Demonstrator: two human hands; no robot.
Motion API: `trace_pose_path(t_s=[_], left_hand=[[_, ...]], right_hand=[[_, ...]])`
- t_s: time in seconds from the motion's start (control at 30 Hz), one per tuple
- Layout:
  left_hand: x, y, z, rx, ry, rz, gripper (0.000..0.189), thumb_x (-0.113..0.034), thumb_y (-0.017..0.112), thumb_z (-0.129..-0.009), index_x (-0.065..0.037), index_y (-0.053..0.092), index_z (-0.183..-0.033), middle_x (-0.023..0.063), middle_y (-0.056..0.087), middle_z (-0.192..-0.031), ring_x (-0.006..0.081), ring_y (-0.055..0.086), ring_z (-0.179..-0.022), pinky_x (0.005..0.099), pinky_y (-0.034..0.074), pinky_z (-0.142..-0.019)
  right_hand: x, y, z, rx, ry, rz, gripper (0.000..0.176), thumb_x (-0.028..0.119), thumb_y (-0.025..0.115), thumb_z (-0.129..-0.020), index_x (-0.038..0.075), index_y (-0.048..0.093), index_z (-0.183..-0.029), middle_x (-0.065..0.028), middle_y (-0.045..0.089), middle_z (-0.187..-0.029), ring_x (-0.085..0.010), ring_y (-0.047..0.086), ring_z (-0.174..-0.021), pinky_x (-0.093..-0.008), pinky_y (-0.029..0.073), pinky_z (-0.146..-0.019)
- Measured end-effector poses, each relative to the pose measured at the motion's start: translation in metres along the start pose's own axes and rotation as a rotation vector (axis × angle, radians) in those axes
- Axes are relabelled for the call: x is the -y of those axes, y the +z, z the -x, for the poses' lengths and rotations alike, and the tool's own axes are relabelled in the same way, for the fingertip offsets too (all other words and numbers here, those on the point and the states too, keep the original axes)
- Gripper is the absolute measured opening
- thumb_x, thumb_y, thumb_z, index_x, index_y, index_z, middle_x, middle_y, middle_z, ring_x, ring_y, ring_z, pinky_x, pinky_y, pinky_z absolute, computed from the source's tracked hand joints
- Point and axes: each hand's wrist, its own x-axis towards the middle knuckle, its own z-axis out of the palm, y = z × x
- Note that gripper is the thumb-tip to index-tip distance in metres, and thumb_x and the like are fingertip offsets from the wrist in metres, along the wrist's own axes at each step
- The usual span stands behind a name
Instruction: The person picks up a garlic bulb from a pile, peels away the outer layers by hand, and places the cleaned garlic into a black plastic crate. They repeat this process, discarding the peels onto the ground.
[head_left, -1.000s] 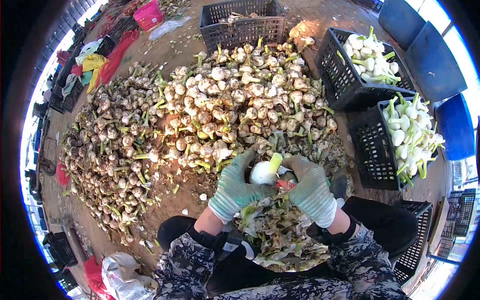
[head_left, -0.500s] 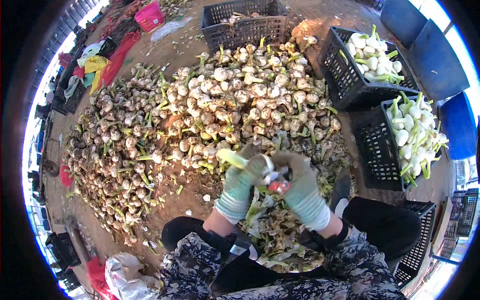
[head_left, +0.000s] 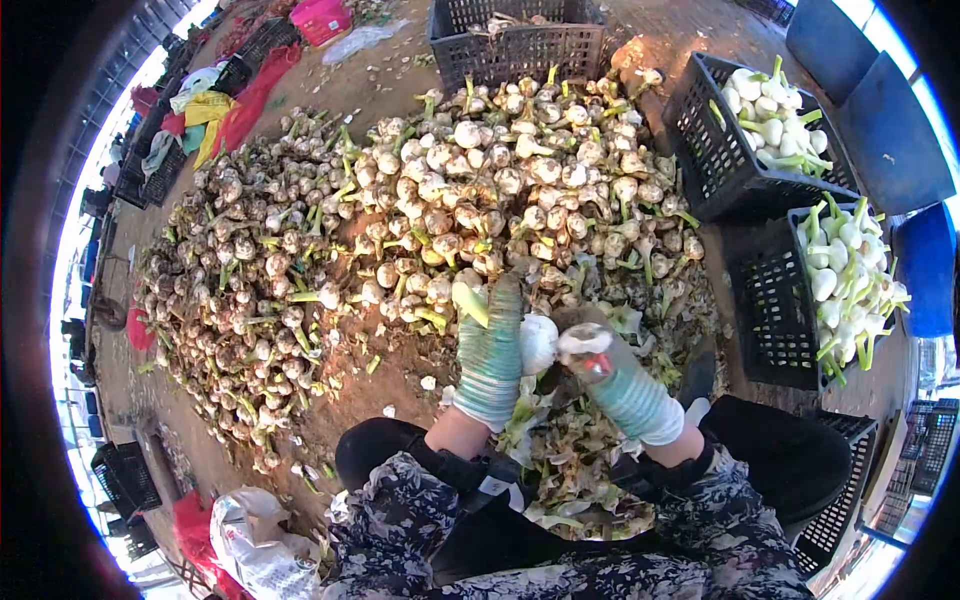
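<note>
My left hand [head_left: 490, 350], in a green and white work glove, is closed around a garlic bulb [head_left: 538, 343]. The bulb's white round end faces right, and its pale green stem [head_left: 470, 303] sticks out on the left. Just right of the bulb, my gloved right hand [head_left: 622, 385] is closed on a small tool with a red part [head_left: 597, 363]; its kind is mostly hidden by the fingers. Pale peel shows at the right fingertips. Below both hands lies a heap of stripped garlic skins and leaves [head_left: 585, 455].
A wide pile of unpeeled garlic [head_left: 440, 200] covers the ground ahead. On the right stand two black crates, an upper crate [head_left: 700, 150] and a lower crate [head_left: 765, 320], both heaped with clean white garlic. Another black crate [head_left: 515, 55] stands behind the pile. A white sack [head_left: 255, 545] lies lower left.
My hands have moved apart slightly, and the bulb's clean white end now shows between them. The whole view has shifted a little, with the surroundings appearing further right.
</note>
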Motion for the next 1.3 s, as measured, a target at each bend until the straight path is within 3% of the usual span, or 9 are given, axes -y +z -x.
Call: trace_pose_path(t_s=[0.13, 0.27, 0.33, 0.37, 0.53, 0.6, 0.77, 1.13, 1.3], left_hand=[[0.017, -0.020, -0.019, 0.031, 0.117, 0.096, 0.035, -0.042, 0.054, -0.082, -0.009, 0.049, -0.077, 0.0023, 0.050, -0.062, 0.0108, 0.052, -0.051, 0.0245, 0.041, -0.040], [-0.014, 0.006, 0.005, -0.074, -0.172, -0.061, 0.034, -0.039, 0.056, -0.082, -0.007, 0.046, -0.085, 0.0015, 0.050, -0.062, 0.0101, 0.050, -0.051, 0.0235, 0.041, -0.043], [0.005, 0.002, -0.003, -0.133, 0.171, -0.137, 0.034, -0.039, 0.055, -0.083, -0.006, 0.047, -0.087, 0.0005, 0.050, -0.066, 0.0078, 0.048, -0.053, 0.0218, 0.041, -0.045], [0.002, 0.009, 0.005, -0.128, 0.188, -0.157, 0.034, -0.038, 0.054, -0.084, -0.006, 0.047, -0.089, -0.0001, 0.050, -0.068, 0.0068, 0.047, -0.054, 0.0210, 0.041, -0.046], [-0.009, 0.010, 0.010, -0.108, 0.161, -0.075, 0.030, -0.037, 0.054, -0.084, -0.008, 0.047, -0.085, -0.0011, 0.050, -0.065, 0.0073, 0.048, -0.052, 0.0222, 0.041, -0.045], [-0.013, 0.006, 0.010, -0.161, 0.135, 0.012, 0.027, -0.035, 0.053, -0.085, -0.009, 0.050, -0.079, -0.0016, 0.052, -0.065, 0.0076, 0.049, -0.051, 0.0230, 0.040, -0.043], [-0.010, 0.013, 0.012, 0.009, 0.479, -0.222, 0.041, -0.025, 0.053, -0.086, 0.002, 0.045, -0.117, 0.0059, 0.055, -0.103, 0.0041, 0.047, -0.076, 0.0176, 0.040, -0.062], [-0.010, -0.001, 0.017, 0.035, 0.359, -0.346, 0.049, -0.044, 0.050, -0.084, -0.001, 0.053, -0.106, 0.0088, 0.057, -0.099, 0.0101, 0.055, -0.080, 0.0250, 0.047, -0.062], [-0.013, 0.000, 0.007, 0.168, 0.928, -0.701, 0.041, -0.031, 0.053, -0.085, -0.002, 0.048, -0.114, 0.0062, 0.056, -0.100, 0.0096, 0.051, -0.076, 0.0215, 0.041, -0.067]], right_hand=[[-0.022, 0.003, -0.006, -0.028, 0.066, 0.281, 0.041, 0.011, 0.057, -0.079, 0.000, 0.041, -0.116, -0.0116, 0.056, -0.099, -0.0165, 0.058, -0.085, -0.0235, 0.048, -0.071], [0.020, -0.013, -0.003, 0.131, 0.365, -0.433, 0.045, 0.006, 0.058, -0.075, -0.001, 0.042, -0.116, -0.0093, 0.059, -0.092, -0.0138, 0.059, -0.078, -0.0199, 0.048, -0.068], [-0.012, -0.014, -0.007, 0.126, 0.263, -0.297, 0.046, 0.005, 0.059, -0.073, -0.001, 0.042, -0.115, -0.0117, 0.058, -0.096, -0.0184, 0.058, -0.084, -0.0232, 0.047, -0.073], [0.013, 0.003, -0.008, 0.044, 0.189, 0.152, 0.044, 0.007, 0.057, -0.073, -0.002, 0.042, -0.113, -0.0145, 0.056, -0.098, -0.0217, 0.055, -0.091, -0.0276, 0.043, -0.079], [0.015, 0.007, -0.009, 0.040, -0.083, 0.050, 0.045, 0.013, 0.061, -0.074, -0.003, 0.045, -0.113, -0.0140, 0.057, -0.100, -0.0215, 0.054, -0.094, -0.0293, 0.041, -0.083], [0.019, -0.007, -0.003, 0.119, 0.355, -0.499, 0.041, 0.013, 0.060, -0.076, -0.002, 0.047, -0.112, -0.0115, 0.059, -0.097, -0.0189, 0.056, -0.091, -0.0284, 0.042, -0.082], [0.012, 0.001, -0.001, -0.039, 0.030, -0.103, 0.044, 0.009, 0.065, -0.072, -0.001, 0.047, -0.111, -0.0085, 0.058, -0.100, -0.0159, 0.057, -0.086, -0.0284, 0.046, -0.076], [0.028, -0.014, -0.021, -0.283, 0.039, 0.506, 0.022, 0.006, 0.062, -0.072, 0.000, 0.055, -0.093, -0.0133, 0.060, -0.088, -0.0206, 0.060, -0.077, -0.0285, 0.048, -0.064], [0.003, -0.027, -0.016, 0.004, 0.139, 0.144, 0.027, 0.010, 0.058, -0.077, -0.004, 0.053, -0.100, -0.0119, 0.059, -0.088, -0.0167, 0.057, -0.079, -0.0259, 0.046, -0.069]])
